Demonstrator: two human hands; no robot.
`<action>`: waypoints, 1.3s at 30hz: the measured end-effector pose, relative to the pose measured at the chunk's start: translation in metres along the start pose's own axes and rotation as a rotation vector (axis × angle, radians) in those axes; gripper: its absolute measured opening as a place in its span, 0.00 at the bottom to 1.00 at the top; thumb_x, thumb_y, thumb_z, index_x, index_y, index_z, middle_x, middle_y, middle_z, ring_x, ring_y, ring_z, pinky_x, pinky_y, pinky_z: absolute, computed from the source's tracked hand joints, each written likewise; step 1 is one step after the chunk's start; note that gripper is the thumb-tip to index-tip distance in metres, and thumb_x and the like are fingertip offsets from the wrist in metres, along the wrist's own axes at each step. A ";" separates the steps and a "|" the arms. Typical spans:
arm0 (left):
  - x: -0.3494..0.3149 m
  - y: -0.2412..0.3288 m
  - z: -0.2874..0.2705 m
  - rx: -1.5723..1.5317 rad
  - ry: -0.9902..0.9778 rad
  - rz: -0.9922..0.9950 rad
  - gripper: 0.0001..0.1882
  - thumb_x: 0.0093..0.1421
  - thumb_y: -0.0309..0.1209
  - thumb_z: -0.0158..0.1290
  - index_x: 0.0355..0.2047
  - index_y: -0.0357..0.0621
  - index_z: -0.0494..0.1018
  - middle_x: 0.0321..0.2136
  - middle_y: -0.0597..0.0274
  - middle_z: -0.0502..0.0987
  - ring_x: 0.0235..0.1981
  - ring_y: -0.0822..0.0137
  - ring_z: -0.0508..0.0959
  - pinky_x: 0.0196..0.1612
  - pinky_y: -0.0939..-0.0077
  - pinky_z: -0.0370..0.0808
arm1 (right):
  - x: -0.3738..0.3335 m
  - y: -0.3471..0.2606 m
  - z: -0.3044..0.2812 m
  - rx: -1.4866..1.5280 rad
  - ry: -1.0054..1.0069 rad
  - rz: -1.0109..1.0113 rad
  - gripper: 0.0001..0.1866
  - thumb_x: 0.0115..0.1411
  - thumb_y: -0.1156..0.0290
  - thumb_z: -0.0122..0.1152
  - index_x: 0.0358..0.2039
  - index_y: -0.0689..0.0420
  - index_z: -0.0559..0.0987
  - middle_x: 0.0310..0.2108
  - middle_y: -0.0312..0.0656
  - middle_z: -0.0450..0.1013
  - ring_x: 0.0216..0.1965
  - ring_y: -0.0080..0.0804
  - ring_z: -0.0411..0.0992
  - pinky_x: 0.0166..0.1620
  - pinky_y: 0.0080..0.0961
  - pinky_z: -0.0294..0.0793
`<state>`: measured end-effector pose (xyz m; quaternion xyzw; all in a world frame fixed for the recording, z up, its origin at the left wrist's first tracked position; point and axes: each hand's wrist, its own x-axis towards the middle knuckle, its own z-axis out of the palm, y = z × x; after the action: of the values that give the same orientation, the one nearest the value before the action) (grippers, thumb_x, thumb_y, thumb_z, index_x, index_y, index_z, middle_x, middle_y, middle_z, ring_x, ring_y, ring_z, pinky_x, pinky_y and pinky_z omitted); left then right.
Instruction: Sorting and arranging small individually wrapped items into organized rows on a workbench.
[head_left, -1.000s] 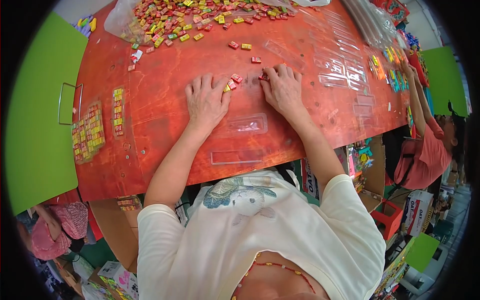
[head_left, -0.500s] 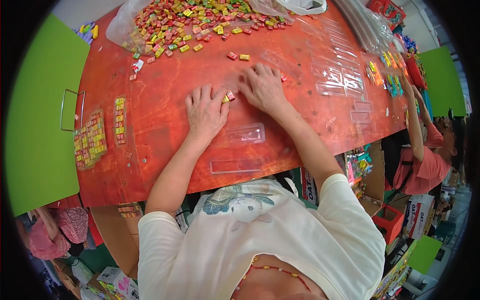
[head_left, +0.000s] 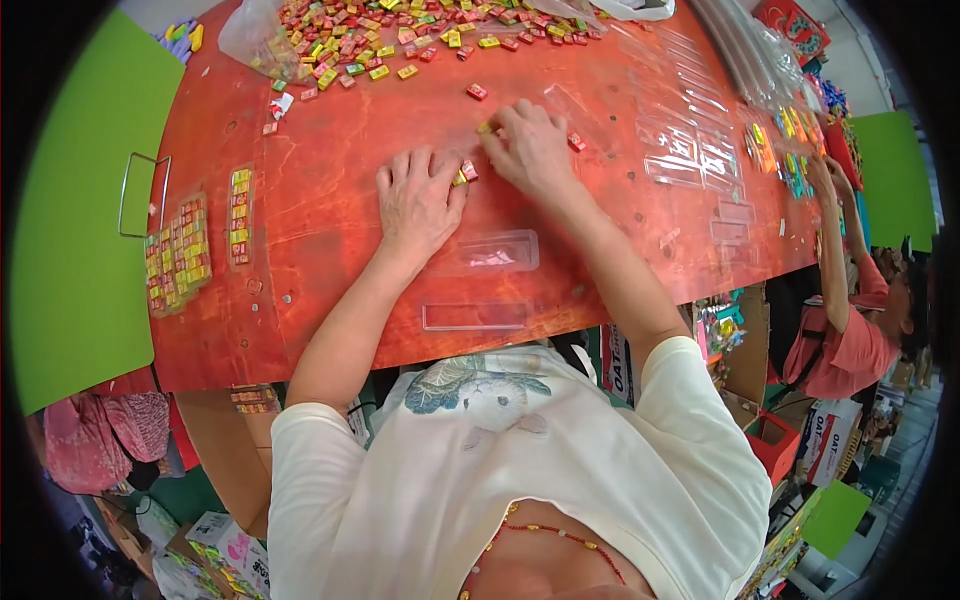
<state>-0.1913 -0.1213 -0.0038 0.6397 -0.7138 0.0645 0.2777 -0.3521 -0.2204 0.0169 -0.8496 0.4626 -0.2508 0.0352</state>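
My left hand (head_left: 420,200) is low over the table, fingers bent. Between its thumb and forefinger are small red and yellow candy-sized boxes (head_left: 466,172); its palm hides how many. Farther to the right, my right hand (head_left: 532,150) bends its fingers down onto a small yellow box (head_left: 486,128), only partly visible at the fingertips. A red box (head_left: 576,142) lies just right of that hand, and another red box (head_left: 477,92) lies beyond it. Near my forearms are a clear plastic tray (head_left: 495,251) and a flat clear rectangular piece (head_left: 473,316).
Loose small boxes (head_left: 400,35) heap at the far side beside a plastic bag (head_left: 255,45). Filled trays (head_left: 180,255) stand at left, one filled strip (head_left: 240,217) beside them. Clear empty trays (head_left: 690,155) spread at right. A co-worker's arms (head_left: 832,230) reach over colourful items there.
My right hand has moved a little away from me, onto the yellow box that lay loose on the table. My left hand stays by its boxes. The whole view has shifted slightly.
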 end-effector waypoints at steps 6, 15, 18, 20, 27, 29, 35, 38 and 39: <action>0.000 -0.001 0.005 0.006 0.076 0.038 0.14 0.54 0.37 0.58 0.43 0.55 0.78 0.40 0.61 0.71 0.47 0.57 0.69 0.48 0.57 0.64 | -0.032 -0.012 0.005 -0.075 0.083 -0.040 0.13 0.57 0.57 0.63 0.34 0.53 0.79 0.38 0.42 0.72 0.43 0.42 0.71 0.47 0.42 0.62; -0.003 -0.003 0.002 -0.027 0.032 0.014 0.17 0.56 0.38 0.57 0.46 0.54 0.76 0.42 0.60 0.72 0.50 0.56 0.69 0.50 0.56 0.63 | -0.038 0.006 -0.014 0.014 -0.031 -0.101 0.15 0.55 0.63 0.62 0.43 0.51 0.79 0.41 0.43 0.72 0.46 0.43 0.71 0.48 0.42 0.65; -0.001 -0.014 0.000 -0.085 -0.030 -0.018 0.21 0.57 0.39 0.56 0.51 0.52 0.74 0.44 0.58 0.73 0.51 0.54 0.70 0.54 0.53 0.62 | -0.033 0.012 -0.016 -0.060 -0.204 -0.167 0.19 0.56 0.67 0.63 0.49 0.50 0.78 0.43 0.42 0.72 0.48 0.43 0.70 0.48 0.42 0.65; 0.003 -0.027 -0.005 -0.243 -0.097 -0.097 0.24 0.58 0.38 0.55 0.55 0.49 0.72 0.46 0.55 0.73 0.50 0.50 0.71 0.55 0.51 0.64 | -0.032 0.016 -0.015 -0.038 -0.218 -0.182 0.17 0.56 0.68 0.62 0.48 0.50 0.78 0.42 0.42 0.72 0.48 0.43 0.71 0.47 0.42 0.65; -0.019 -0.064 -0.064 -0.460 -0.242 -0.331 0.29 0.59 0.35 0.58 0.61 0.43 0.67 0.49 0.50 0.71 0.49 0.54 0.75 0.51 0.65 0.73 | -0.030 0.027 -0.021 0.033 -0.243 -0.188 0.17 0.58 0.70 0.60 0.49 0.50 0.78 0.43 0.42 0.72 0.48 0.43 0.71 0.47 0.42 0.65; -0.033 -0.052 -0.077 -0.346 -0.273 -0.336 0.31 0.59 0.35 0.58 0.62 0.44 0.66 0.51 0.49 0.70 0.50 0.52 0.74 0.52 0.63 0.73 | -0.030 0.027 -0.022 0.033 -0.167 -0.197 0.20 0.57 0.70 0.61 0.52 0.50 0.77 0.47 0.43 0.72 0.50 0.43 0.71 0.48 0.42 0.65; -0.040 -0.032 -0.087 -0.034 -0.422 -0.323 0.27 0.58 0.35 0.60 0.57 0.45 0.68 0.48 0.49 0.69 0.49 0.46 0.76 0.46 0.54 0.78 | -0.022 0.015 -0.021 0.040 -0.185 -0.289 0.21 0.57 0.65 0.63 0.52 0.49 0.76 0.47 0.42 0.72 0.49 0.42 0.71 0.49 0.43 0.67; -0.039 -0.038 -0.072 0.003 -0.428 -0.302 0.18 0.59 0.34 0.58 0.48 0.42 0.70 0.44 0.49 0.71 0.42 0.43 0.79 0.41 0.51 0.79 | -0.022 0.015 -0.017 0.036 -0.231 -0.286 0.20 0.57 0.65 0.63 0.51 0.49 0.77 0.46 0.41 0.72 0.49 0.42 0.71 0.48 0.42 0.66; -0.037 -0.041 -0.068 0.011 -0.392 -0.308 0.16 0.60 0.34 0.57 0.45 0.41 0.70 0.43 0.49 0.71 0.40 0.42 0.79 0.39 0.50 0.79 | -0.022 0.015 -0.017 0.037 -0.230 -0.287 0.20 0.57 0.65 0.63 0.51 0.49 0.77 0.46 0.41 0.72 0.49 0.42 0.71 0.48 0.42 0.66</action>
<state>-0.1302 -0.0655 0.0249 0.7426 -0.6479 -0.1001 0.1368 -0.3812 -0.2079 0.0188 -0.9292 0.3248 -0.1629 0.0673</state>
